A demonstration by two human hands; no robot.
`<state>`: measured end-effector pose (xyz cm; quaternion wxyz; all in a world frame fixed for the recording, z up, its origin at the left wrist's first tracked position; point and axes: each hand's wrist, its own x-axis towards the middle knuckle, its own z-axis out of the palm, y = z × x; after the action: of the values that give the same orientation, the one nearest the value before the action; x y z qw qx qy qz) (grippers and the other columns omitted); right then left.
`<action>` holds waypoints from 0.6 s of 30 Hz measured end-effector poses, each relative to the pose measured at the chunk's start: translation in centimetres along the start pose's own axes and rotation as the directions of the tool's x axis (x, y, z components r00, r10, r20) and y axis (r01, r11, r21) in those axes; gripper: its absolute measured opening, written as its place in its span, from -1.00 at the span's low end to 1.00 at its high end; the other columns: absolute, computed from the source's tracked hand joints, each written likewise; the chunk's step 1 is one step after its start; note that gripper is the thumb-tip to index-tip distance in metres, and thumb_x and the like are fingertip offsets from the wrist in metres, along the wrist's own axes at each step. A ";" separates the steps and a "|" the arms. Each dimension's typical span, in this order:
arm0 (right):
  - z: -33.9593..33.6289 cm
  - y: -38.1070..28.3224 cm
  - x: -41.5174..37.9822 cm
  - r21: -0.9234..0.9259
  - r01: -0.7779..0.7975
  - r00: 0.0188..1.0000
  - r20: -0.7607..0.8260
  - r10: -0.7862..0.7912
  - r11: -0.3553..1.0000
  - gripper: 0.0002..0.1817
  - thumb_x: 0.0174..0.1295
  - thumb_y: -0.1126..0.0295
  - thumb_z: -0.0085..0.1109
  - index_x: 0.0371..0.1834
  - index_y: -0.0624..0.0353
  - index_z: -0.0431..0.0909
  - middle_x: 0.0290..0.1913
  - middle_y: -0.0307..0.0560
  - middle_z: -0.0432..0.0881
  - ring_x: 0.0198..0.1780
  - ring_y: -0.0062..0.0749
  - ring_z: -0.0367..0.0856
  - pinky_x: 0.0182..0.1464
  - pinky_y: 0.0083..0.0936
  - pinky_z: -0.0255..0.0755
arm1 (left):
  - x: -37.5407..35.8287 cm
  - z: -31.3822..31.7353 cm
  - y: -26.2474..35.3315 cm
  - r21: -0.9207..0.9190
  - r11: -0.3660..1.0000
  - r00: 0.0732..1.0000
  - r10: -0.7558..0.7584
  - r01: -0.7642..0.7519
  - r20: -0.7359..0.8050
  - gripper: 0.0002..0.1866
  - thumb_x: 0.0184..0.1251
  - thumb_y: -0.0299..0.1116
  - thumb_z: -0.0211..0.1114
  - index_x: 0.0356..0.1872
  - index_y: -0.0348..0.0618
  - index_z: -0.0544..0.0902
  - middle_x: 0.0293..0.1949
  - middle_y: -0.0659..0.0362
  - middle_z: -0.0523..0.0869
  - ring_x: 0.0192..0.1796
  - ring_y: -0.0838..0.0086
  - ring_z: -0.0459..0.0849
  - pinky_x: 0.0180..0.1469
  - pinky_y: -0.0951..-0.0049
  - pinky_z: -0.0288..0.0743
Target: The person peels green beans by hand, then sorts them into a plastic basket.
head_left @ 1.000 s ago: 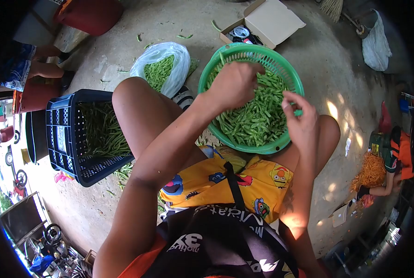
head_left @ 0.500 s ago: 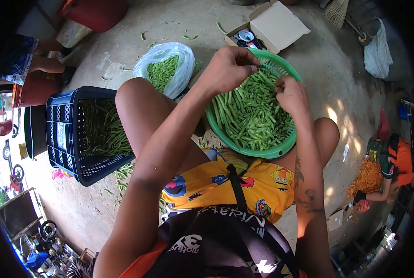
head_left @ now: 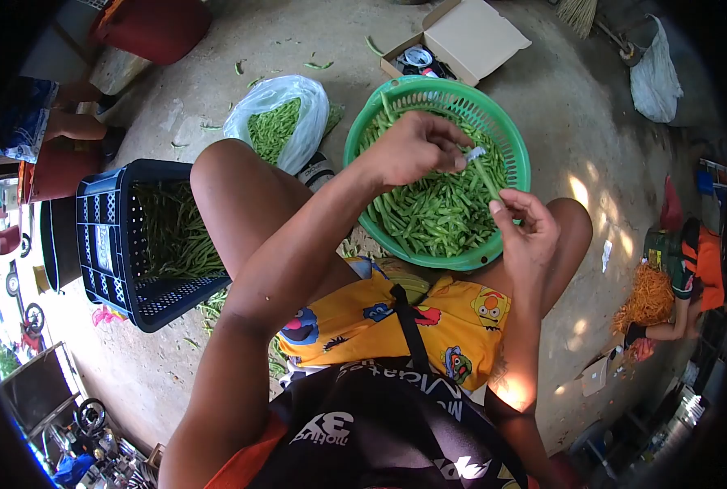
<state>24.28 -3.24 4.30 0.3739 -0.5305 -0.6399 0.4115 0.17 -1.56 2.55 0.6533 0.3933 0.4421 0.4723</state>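
My right hand (head_left: 529, 228) pinches the lower end of a green bean (head_left: 486, 178) between thumb and fingers, above the basket. At the bean's upper end is a small whitish piece (head_left: 476, 152), too small to name. My left hand (head_left: 427, 149) is closed, its thumb and fingertips pinched at that piece. Below both hands, a round green plastic basket (head_left: 516, 138) holds many cut green bean pieces (head_left: 441, 216), with longer beans along its left side. The basket sits on the floor between my legs.
To my left, a dark blue crate (head_left: 107, 236) lies on its side with long beans inside. A clear plastic bag (head_left: 314, 114) of cut beans stands ahead, near an open cardboard box (head_left: 473, 41). Another person (head_left: 705, 269) is at right beside an orange heap (head_left: 650, 297).
My hands have come out from over the basket's far part, toward me. A single bean now shows between them, with the whitish piece at its upper end.
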 end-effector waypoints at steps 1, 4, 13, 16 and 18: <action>-0.1 0.1 -0.5 0.063 -0.005 1.000 -0.010 0.005 0.998 -0.80 0.24 0.56 0.45 -0.07 0.29 0.74 -0.29 -0.26 0.75 -0.30 -0.69 0.60 -0.36 -0.68 0.44 | 0.1 0.1 -0.3 0.002 1.000 1.000 -0.002 0.002 0.003 -0.73 0.18 -0.56 0.46 -0.08 -0.41 0.76 -0.24 0.13 0.82 -0.19 0.53 0.75 -0.04 0.50 0.64; -1.3 -0.8 -1.6 0.216 -0.265 0.963 0.114 0.245 0.940 -0.77 0.33 0.51 0.40 0.01 0.33 0.73 -0.24 -0.13 0.79 -0.31 -0.65 0.64 -0.30 -0.68 0.52 | 0.4 0.1 -0.9 0.069 0.998 0.998 -0.008 0.004 0.067 -0.71 0.16 -0.56 0.48 -0.07 -0.41 0.77 -0.26 0.13 0.82 -0.23 0.52 0.76 -0.09 0.48 0.65; -1.4 0.0 -3.2 0.311 -0.349 0.935 0.176 0.307 0.884 -0.76 0.35 0.49 0.39 0.00 0.39 0.71 -0.21 -0.02 0.81 -0.32 -0.58 0.69 -0.23 -0.65 0.59 | 0.3 1.1 -1.0 0.156 0.986 0.977 -0.090 0.060 0.192 -0.66 0.18 -0.54 0.45 0.01 -0.38 0.76 -0.26 0.18 0.81 -0.22 0.60 0.73 -0.10 0.58 0.60; -1.5 0.1 -3.3 0.350 -0.360 0.932 0.172 0.318 0.865 -0.77 0.33 0.50 0.40 -0.02 0.39 0.72 -0.23 -0.03 0.81 -0.30 -0.57 0.71 -0.22 -0.65 0.61 | 0.2 1.2 -0.8 0.166 0.983 0.975 -0.109 0.077 0.195 -0.68 0.16 -0.54 0.46 -0.03 -0.36 0.79 -0.30 0.19 0.81 -0.25 0.60 0.72 -0.15 0.57 0.57; -1.8 -0.1 -3.4 0.387 -0.416 0.909 0.188 0.372 0.823 -0.79 0.33 0.51 0.40 -0.03 0.38 0.72 -0.25 -0.04 0.80 -0.31 -0.58 0.71 -0.23 -0.65 0.61 | 0.1 1.1 -0.7 0.173 0.982 0.976 -0.108 0.076 0.188 -0.68 0.14 -0.54 0.46 -0.05 -0.35 0.79 -0.30 0.18 0.81 -0.24 0.58 0.73 -0.13 0.55 0.59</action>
<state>26.39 -6.33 4.88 0.3519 -0.5364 -0.4314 0.6343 1.42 -1.73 2.24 0.6803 0.4697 0.4307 0.3621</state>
